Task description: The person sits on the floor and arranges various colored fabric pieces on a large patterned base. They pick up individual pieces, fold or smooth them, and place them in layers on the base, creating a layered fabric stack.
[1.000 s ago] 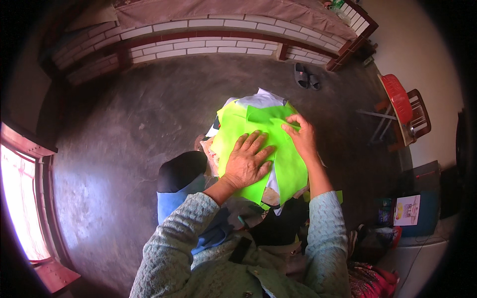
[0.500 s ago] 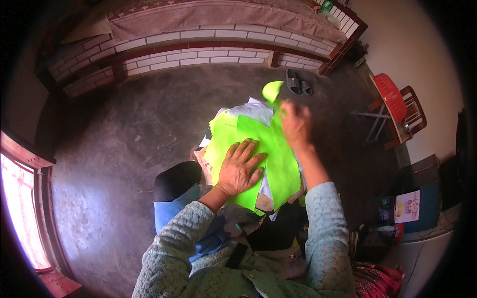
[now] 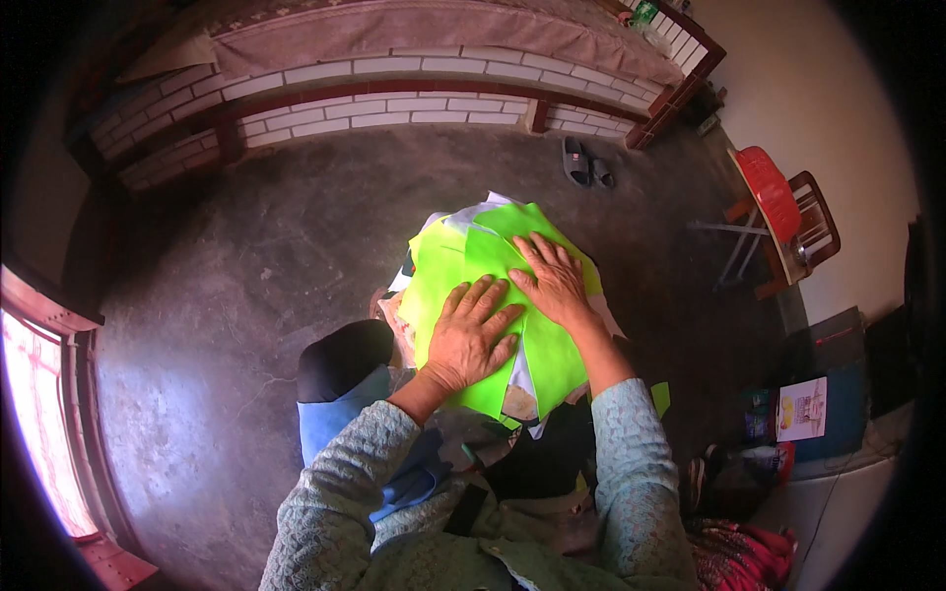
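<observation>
Flat palms (image 3: pixel 471 335) on smooth green sheets (image 3: pixel 463 261)

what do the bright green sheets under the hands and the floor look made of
Green sheets: probably thin matte paper or non-woven fabric; they lie flat with crisp straight cut edges. Floor: bare grey concrete or cement, dull and mottled, with fine cracks.

Both hands lie flat, palms down, on a stack of bright lime-green fabric sheets (image 3: pixel 463 271). The left hand (image 3: pixel 471 335) presses the sheets toward six o'clock; the right hand (image 3: pixel 554 281), touching it at one o'clock, has fingers spread. White pieces, perhaps paper, show under the stack's edges. A pair of dark sandals (image 3: pixel 587 164) sits at twelve o'clock, a red plastic chair (image 3: pixel 771 197) at two.
</observation>
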